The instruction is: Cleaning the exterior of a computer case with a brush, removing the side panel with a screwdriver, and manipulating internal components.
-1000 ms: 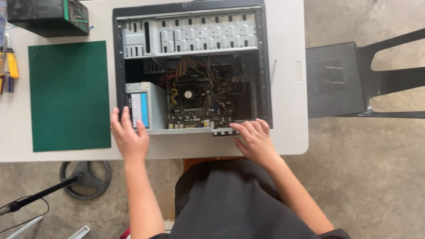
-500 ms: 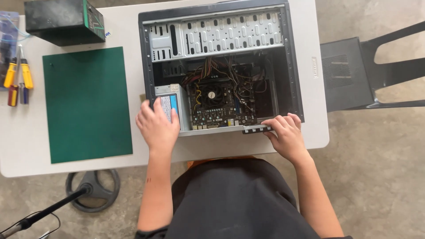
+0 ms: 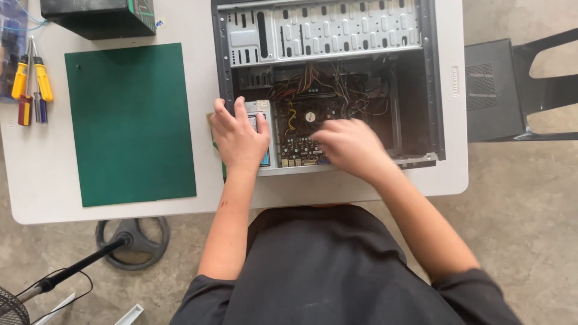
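Observation:
An open black computer case (image 3: 433, 90) lies on its side on a white table (image 3: 42, 180). Inside it I see a motherboard (image 3: 301, 129), a tangle of coloured wires (image 3: 328, 84), a silver drive cage (image 3: 325, 27) and a grey power supply (image 3: 260, 108) at the near left corner. My left hand (image 3: 238, 135) rests flat on the power supply and the case's left edge, fingers spread. My right hand (image 3: 349, 147), blurred by motion, hovers over the motherboard's near edge with fingers loosely apart and nothing in it.
A dark green cutting mat (image 3: 129, 123) lies left of the case. Yellow-handled tools (image 3: 30, 81) sit at the table's far left, a black box (image 3: 99, 15) at the back left. A black chair (image 3: 518, 90) stands to the right; a stand's round base (image 3: 132, 241) is on the floor.
My right hand has left the case's near right edge and moved left, in over the motherboard. My left hand has stayed on the power supply. The camera view has shifted.

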